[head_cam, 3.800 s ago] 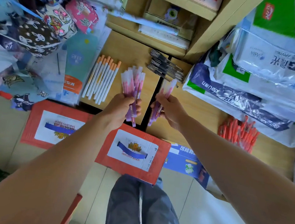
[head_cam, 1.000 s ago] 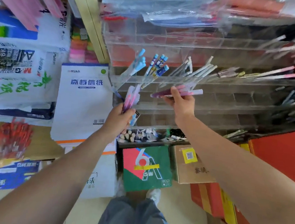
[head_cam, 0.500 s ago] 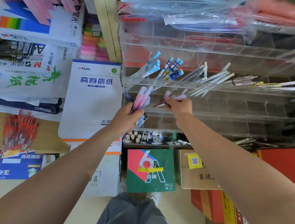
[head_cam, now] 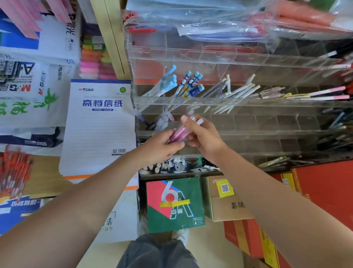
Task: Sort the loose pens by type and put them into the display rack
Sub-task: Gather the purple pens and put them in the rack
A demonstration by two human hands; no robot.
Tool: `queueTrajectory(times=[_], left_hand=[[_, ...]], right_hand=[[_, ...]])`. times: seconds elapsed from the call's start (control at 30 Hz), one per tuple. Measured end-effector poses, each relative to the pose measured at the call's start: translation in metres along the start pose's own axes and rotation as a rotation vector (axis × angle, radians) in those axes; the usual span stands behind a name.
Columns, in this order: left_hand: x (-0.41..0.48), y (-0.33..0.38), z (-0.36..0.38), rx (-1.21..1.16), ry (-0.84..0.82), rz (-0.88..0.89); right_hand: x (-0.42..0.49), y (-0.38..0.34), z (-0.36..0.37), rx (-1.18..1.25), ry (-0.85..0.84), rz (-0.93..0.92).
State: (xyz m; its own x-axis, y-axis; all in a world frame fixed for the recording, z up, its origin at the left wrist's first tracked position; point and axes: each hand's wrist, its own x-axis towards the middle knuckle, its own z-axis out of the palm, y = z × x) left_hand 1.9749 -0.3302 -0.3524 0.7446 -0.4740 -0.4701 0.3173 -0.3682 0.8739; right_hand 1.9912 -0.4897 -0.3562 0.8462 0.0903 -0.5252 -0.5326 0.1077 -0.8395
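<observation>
Our left hand and right hand are both gripping the pink pens, just before the display rack at twelve o'clock; a green box is sitting on the floor at six o'clock. Half a second ago we were holding pens in separate hands.

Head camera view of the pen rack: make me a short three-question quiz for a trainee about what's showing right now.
1. True or false: the left hand and the right hand both hold the pink pens.
2. In the display rack, which pens stand leftmost in the row just above the hands? A: blue-capped pens. B: red pens. C: black pens.
3. Fill in: the green box marked 6 sits ____ the rack.
Key: 1 true; 2 A; 3 below.
</observation>
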Motion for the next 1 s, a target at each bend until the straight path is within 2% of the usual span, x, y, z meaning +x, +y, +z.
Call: queueTrajectory(times=[0.27,0.4,0.5,0.6,0.77,0.9,1.0], left_hand=[[0.007,0.007,0.007,0.095,-0.06,-0.002],[0.012,0.006,-0.002,0.064,0.036,-0.004],[0.017,-0.001,-0.016,0.191,0.218,0.007],[0.02,-0.008,-0.023,0.332,0.224,-0.03],[0.027,-0.008,-0.019,0.559,0.145,-0.128],[0.031,-0.014,-0.022,0.578,0.156,-0.098],[0.028,-0.02,-0.024,0.51,0.166,-0.106]], right_hand=[[-0.011,-0.001,-0.011,0.037,-0.068,0.065],[-0.006,-0.009,-0.02,0.023,0.128,0.004],[0.0,-0.022,-0.036,0.053,0.337,-0.052],[0.008,-0.031,-0.046,0.092,0.472,-0.103],[0.019,-0.028,-0.03,0.125,0.572,-0.097],[0.027,-0.018,-0.02,0.049,0.604,-0.052],[0.034,-0.008,-0.015,-0.127,0.585,0.004]])
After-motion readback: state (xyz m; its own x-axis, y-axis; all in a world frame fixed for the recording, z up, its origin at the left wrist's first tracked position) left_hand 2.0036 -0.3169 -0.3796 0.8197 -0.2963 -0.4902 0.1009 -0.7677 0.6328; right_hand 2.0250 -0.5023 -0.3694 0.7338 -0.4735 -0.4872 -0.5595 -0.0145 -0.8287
